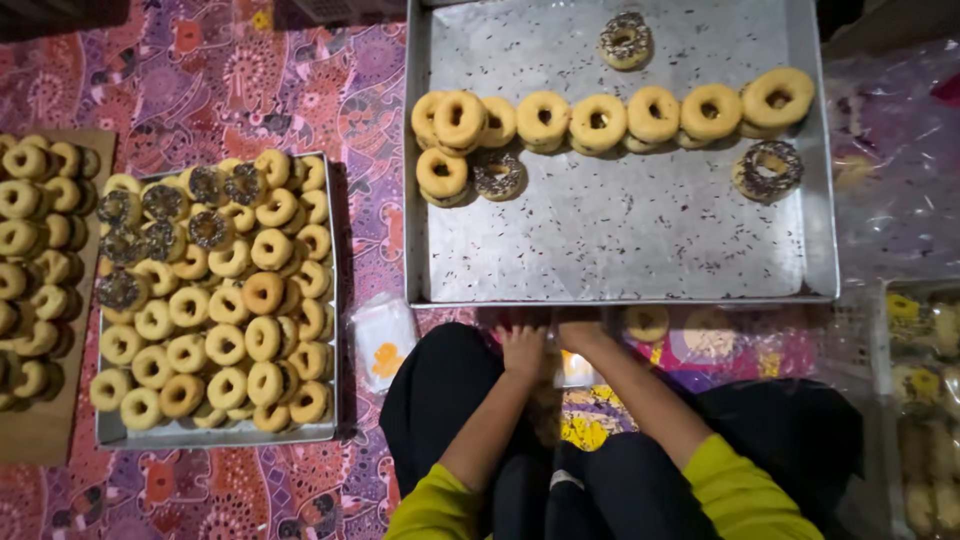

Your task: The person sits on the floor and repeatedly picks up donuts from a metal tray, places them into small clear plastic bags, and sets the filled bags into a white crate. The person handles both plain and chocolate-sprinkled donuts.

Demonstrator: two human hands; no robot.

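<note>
As seen from above my knees, with the large metal tray (620, 250) as landmark, items left to right:

1. Wooden board (40, 430), far left of the tray, loaded with plain doughnuts.
2. Smaller metal tray (215, 432), left of the large tray, heaped with plain doughnuts (225, 345), several chocolate-sprinkled at its far end.
3. Small plastic packet (383, 340), at the large tray's near-left corner.
4. My left hand (523, 350), just below the tray's near edge, fingers curled; cannot tell what it grips.
5. My right hand (580, 328), beside it, partly under that edge; state not discernible.
6. Row of plain doughnuts (600, 120) across the large tray, four sprinkled doughnuts around it.
7. Clear plastic boxes (920, 400), right of the tray.
</note>
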